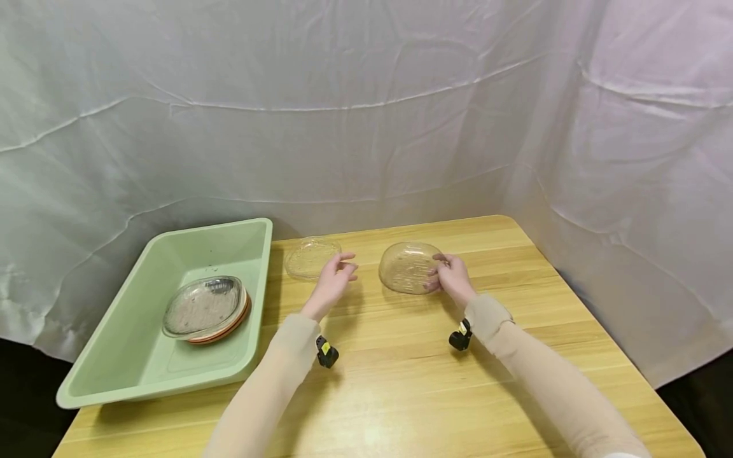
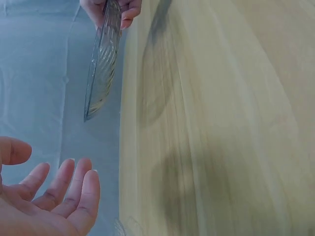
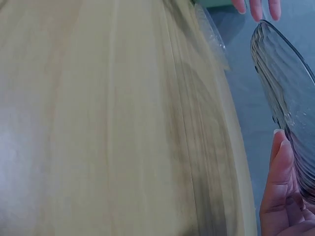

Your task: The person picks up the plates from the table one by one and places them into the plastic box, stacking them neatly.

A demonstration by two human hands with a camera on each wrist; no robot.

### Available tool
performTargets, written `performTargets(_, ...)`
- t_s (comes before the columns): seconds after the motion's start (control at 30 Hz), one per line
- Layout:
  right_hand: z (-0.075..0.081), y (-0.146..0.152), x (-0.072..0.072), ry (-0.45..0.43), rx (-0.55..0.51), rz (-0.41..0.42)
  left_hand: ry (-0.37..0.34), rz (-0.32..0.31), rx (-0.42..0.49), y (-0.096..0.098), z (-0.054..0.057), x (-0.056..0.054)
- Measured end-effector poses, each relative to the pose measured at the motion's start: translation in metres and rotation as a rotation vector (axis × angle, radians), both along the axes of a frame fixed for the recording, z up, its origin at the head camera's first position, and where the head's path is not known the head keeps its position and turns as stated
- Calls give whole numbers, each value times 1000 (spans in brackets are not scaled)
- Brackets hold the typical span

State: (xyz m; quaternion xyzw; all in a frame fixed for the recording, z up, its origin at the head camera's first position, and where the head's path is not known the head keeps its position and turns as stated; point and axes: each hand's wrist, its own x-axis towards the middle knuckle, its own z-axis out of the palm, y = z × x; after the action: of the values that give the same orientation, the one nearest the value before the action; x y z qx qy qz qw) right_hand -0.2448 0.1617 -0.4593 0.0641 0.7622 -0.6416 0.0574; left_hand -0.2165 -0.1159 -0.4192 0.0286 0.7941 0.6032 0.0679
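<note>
My right hand [image 1: 454,280] pinches the right edge of a clear ribbed glass dish [image 1: 408,267], held up off the table. In the right wrist view the fingers [image 3: 281,169] press against the dish's ribbed underside, and the left wrist view shows the dish [image 2: 103,64] nearly edge-on. My left hand [image 1: 334,283] has its fingers spread and holds nothing, to the left of that dish. Just behind this hand a second clear dish [image 1: 306,257] lies at the table's back edge, partly hidden by the fingers.
A green plastic tub [image 1: 267,273] stands on the table's left side. Inside it lies a stack with a clear glass dish [image 1: 200,305] on top and an orange-brown rim [image 1: 226,332] beneath. Grey cloth [image 1: 343,152] hangs behind the wooden table [image 1: 395,375].
</note>
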Motion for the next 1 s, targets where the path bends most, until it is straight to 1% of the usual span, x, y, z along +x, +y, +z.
performTargets(0.13,1,-3,6,30,-29,21,-27,17,68,-1,-2,3)
performTargets(0.23,1,-7,11,48,-31,37,-37,41,87,-1,-5,4)
performTargets(0.3,0,-9,12,53,-37,42,-39,56,84,-2,-7,5)
performTargets(0.4,-1,-14,13,62,-68,47,-49,71,93,-2,-9,6)
performTargets(0.5,-3,-17,15,71,-97,56,-66,91,130,-2,-11,7)
performTargets(0.63,-3,-22,19,100,-101,80,-104,119,193,-2,-11,8)
performTargets(0.7,-2,-24,21,111,-102,90,-122,126,209,-3,-11,9)
performTargets(0.8,-2,-29,25,117,-112,93,-149,127,227,-5,-13,9)
performTargets(1.0,-5,-41,29,127,-137,97,-188,88,229,-9,-14,12)
